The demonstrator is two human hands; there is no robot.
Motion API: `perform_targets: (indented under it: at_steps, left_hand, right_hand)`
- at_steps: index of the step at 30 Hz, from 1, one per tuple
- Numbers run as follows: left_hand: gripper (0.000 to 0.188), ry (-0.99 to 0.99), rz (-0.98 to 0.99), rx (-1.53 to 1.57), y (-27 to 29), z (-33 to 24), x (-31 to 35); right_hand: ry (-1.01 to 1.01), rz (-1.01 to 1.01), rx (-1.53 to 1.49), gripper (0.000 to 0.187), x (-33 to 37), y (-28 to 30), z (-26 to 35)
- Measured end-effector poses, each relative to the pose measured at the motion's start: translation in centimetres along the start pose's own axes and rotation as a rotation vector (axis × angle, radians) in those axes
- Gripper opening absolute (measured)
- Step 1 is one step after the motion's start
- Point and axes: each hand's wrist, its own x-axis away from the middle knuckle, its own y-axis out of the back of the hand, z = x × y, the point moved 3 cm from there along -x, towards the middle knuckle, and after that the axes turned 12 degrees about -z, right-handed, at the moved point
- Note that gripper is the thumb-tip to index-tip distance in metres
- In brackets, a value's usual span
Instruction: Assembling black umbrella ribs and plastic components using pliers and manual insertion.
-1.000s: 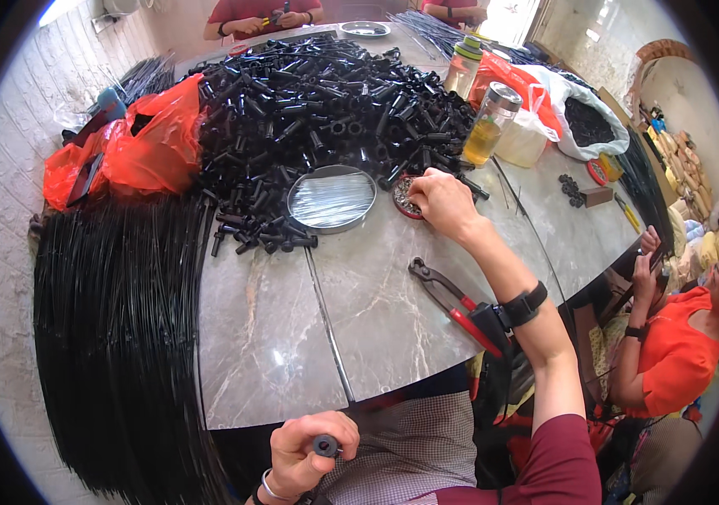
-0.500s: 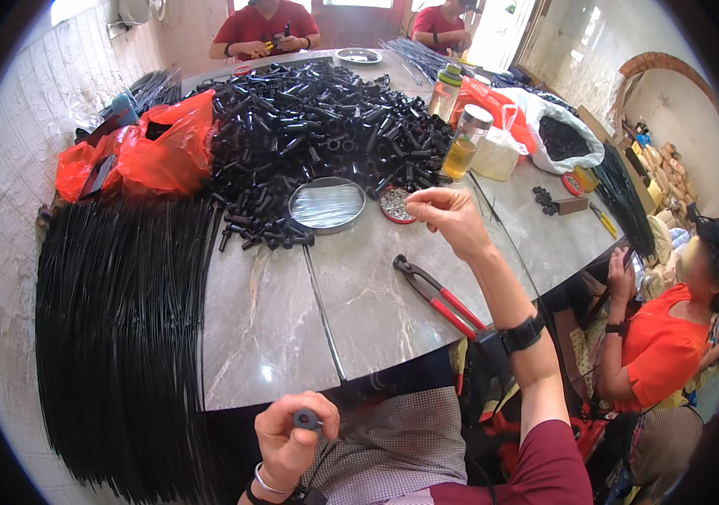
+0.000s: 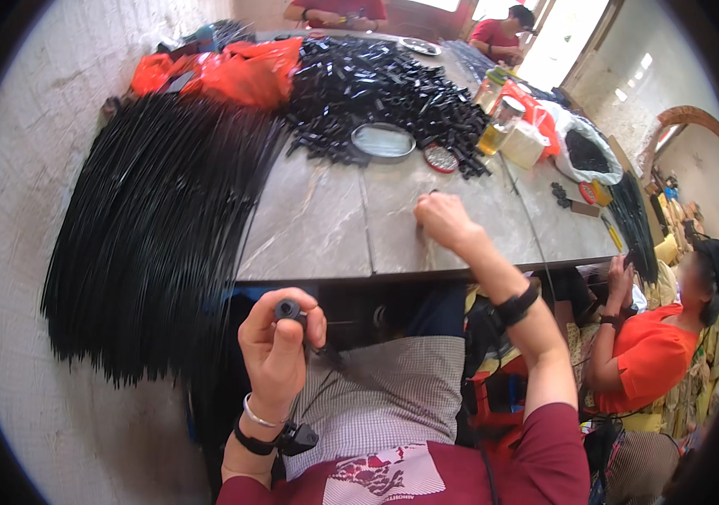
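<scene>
My left hand (image 3: 275, 345) is raised over my lap, fingers wrapped round a black tube-shaped part (image 3: 289, 309) whose ring-like end, with a central hole, faces up. A dark piece extends below those fingers, blurred. My right hand (image 3: 445, 220) is closed on the table top, where red-handled pincers lay. Only a small dark tip of the pincers (image 3: 433, 193) shows beyond the knuckles; the handles are hidden by the hand and forearm. Beyond the right hand are a red dish of small metal bits (image 3: 441, 158) and a round metal tray of thin silvery pins (image 3: 383, 141).
A large heap of black parts (image 3: 376, 84) covers the far table. Long black strands (image 3: 157, 236) hang over the left edge beside red plastic bags (image 3: 250, 71). Bottles (image 3: 501, 124) and a white sack (image 3: 586, 143) stand right. A co-worker (image 3: 654, 337) sits at right; others work opposite.
My right hand has come down from near the red dish onto the pincers' place. My left hand still holds the black part. The view has tilted, so the table sits higher in the picture.
</scene>
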Motion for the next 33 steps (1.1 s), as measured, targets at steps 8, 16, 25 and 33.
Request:
perform_targets:
  at_steps: [8, 16, 25, 33]
  left_hand:
    - [0.049, -0.017, -0.051, -0.06, 1.3, -1.0, 0.8]
    - [0.052, -0.005, -0.051, -0.129, 1.5, 0.4, -0.3]
    - [0.053, 0.067, 0.006, -0.174, -0.5, 2.7, -1.3]
    - [0.051, 0.08, -0.016, -0.187, -0.8, 2.7, -0.8]
  right_hand:
    - [0.023, 0.335, -0.277, 0.016, -4.4, 0.7, -1.2]
    - [-0.495, 0.016, -0.897, 0.013, 0.3, 0.4, -3.8]
    - [-0.499, -0.255, -0.476, 0.014, 1.9, -1.2, -0.7]
    - [-0.493, -0.213, -0.356, 0.015, 0.9, -2.0, 0.4]
